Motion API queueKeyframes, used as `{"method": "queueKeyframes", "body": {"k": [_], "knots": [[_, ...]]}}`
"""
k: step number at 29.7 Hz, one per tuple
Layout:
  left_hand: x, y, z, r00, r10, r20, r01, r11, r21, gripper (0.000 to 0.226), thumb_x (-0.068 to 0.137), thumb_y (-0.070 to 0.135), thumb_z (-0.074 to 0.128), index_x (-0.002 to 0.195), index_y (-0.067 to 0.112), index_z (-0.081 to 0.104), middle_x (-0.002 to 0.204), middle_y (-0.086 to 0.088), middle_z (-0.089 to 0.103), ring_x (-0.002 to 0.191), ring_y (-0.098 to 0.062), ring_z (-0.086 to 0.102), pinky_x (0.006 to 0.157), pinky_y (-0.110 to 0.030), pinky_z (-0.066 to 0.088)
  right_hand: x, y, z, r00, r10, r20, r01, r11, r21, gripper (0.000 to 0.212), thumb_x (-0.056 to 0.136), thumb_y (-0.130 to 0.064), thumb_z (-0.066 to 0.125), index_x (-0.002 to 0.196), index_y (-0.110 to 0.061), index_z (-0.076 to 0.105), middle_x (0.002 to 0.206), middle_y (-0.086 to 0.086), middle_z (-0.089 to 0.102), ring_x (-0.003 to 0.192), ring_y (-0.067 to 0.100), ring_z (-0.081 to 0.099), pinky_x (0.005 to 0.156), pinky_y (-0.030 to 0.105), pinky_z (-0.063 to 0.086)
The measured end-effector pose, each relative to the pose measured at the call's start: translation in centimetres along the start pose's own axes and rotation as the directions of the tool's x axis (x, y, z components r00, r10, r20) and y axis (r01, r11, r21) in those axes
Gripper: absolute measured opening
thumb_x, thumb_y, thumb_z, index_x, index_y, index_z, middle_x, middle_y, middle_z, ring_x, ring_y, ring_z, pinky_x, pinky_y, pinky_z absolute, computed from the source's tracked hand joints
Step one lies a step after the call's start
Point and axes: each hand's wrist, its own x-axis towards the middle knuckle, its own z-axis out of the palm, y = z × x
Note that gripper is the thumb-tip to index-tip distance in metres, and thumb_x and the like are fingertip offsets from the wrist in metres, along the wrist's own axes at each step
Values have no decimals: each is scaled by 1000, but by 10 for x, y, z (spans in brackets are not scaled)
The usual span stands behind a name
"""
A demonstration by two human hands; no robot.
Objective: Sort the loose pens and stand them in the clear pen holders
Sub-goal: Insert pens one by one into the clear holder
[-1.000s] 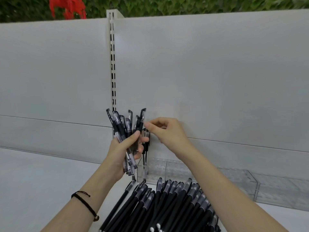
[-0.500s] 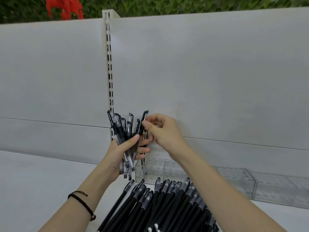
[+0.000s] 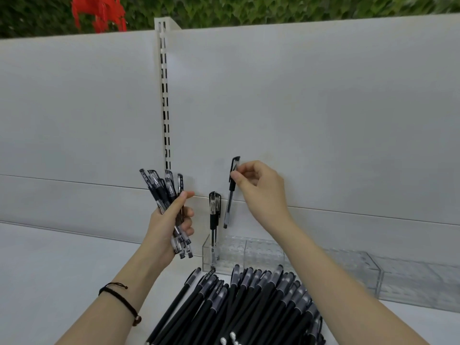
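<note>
My left hand (image 3: 171, 220) grips a bundle of several clear-barrelled black-capped pens (image 3: 164, 192), caps up, left of the clear pen holder (image 3: 249, 255). My right hand (image 3: 261, 190) pinches one clear pen (image 3: 230, 195) near its cap and holds it upright, tip down, above the holder's left part. A pen (image 3: 214, 220) stands upright in the holder's leftmost corner. A heap of matte black pens (image 3: 249, 302) lies on the shelf in front of the holder, between my forearms.
More clear holders (image 3: 398, 277) continue to the right along the white back panel (image 3: 323, 120). A slotted upright rail (image 3: 164, 95) runs up the panel behind my left hand. The white shelf surface (image 3: 49, 270) stretches left.
My right hand has pulled one pen out of the left hand's bundle and carried it right, over the holder. The left hand with the bundle has drifted slightly left.
</note>
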Motion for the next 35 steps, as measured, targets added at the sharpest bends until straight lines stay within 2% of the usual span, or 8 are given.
{"method": "queueKeyframes", "body": {"k": [4, 7, 10, 18, 23, 29, 33, 35], "knots": [[1, -3, 5, 999, -26, -27, 28, 997, 75, 17, 97, 27, 55, 99, 12, 62, 56, -1, 48, 37, -9, 28, 36, -18, 24, -6, 11, 9, 999, 23, 33, -19, 995, -96, 14, 84, -21, 71, 79, -29, 62, 79, -9, 68, 80, 12, 64, 81, 37, 53], [2, -3, 8, 998, -40, -47, 43, 996, 79, 19, 98, 21, 53, 83, 12, 46, 55, -4, 50, 35, -9, 26, 36, -17, 22, -9, 13, 11, 998, 20, 53, -13, 991, -136, 9, 84, -23, 71, 80, -27, 64, 80, -6, 69, 80, 12, 65, 81, 39, 53], [2, -3, 8, 997, -29, -65, 33, 998, 57, 22, 98, 15, 48, 78, 12, 39, 56, -5, 53, 34, -10, 27, 35, -17, 23, -8, 10, 8, 999, 19, 48, -9, 980, -197, 9, 84, -26, 71, 79, -27, 64, 77, -9, 67, 79, 12, 64, 78, 38, 53], [0, -4, 9, 999, -27, -39, 30, 997, 75, 11, 98, 13, 50, 91, 7, 45, 62, -4, 64, 41, -10, 42, 34, -19, 30, -8, 7, 9, 995, 42, 94, -18, 970, -241, 6, 84, -29, 70, 81, -26, 66, 74, -14, 63, 74, 14, 64, 70, 45, 57], [1, -5, 7, 999, -16, -36, 19, 996, 88, 17, 97, 16, 55, 91, 1, 53, 64, -3, 62, 44, -11, 46, 37, -21, 36, -9, 8, 6, 997, 42, 59, -24, 960, -279, 7, 84, -31, 71, 80, -28, 66, 71, -16, 61, 78, 9, 63, 77, 33, 53], [0, -4, 7, 1000, 13, 22, -14, 999, 53, 25, 96, 19, 56, 111, -2, 57, 81, -7, 74, 51, -11, 58, 49, -22, 53, -12, 12, 7, 989, 131, 64, -95, 910, -404, 15, 79, -38, 73, 74, -24, 70, 75, -6, 70, 74, 18, 66, 72, 35, 54], [-4, -3, 9, 997, 32, 69, -40, 993, 112, 31, 95, 23, 56, 114, -1, 58, 94, -8, 76, 52, -12, 59, 48, -23, 51, -13, 9, 7, 941, 273, 200, -140, 852, -505, 20, 75, -35, 72, 61, -21, 67, 63, -3, 70, 71, 15, 67, 73, 37, 57], [-5, -3, 10, 996, 44, 75, -54, 990, 132, 34, 92, 26, 58, 112, -1, 59, 95, -9, 76, 52, -12, 58, 47, -23, 49, -11, 3, 4, 929, 297, 221, -149, 846, -512, 23, 74, -39, 68, 63, -19, 67, 62, -1, 69, 70, 17, 67, 71, 37, 57]]}}
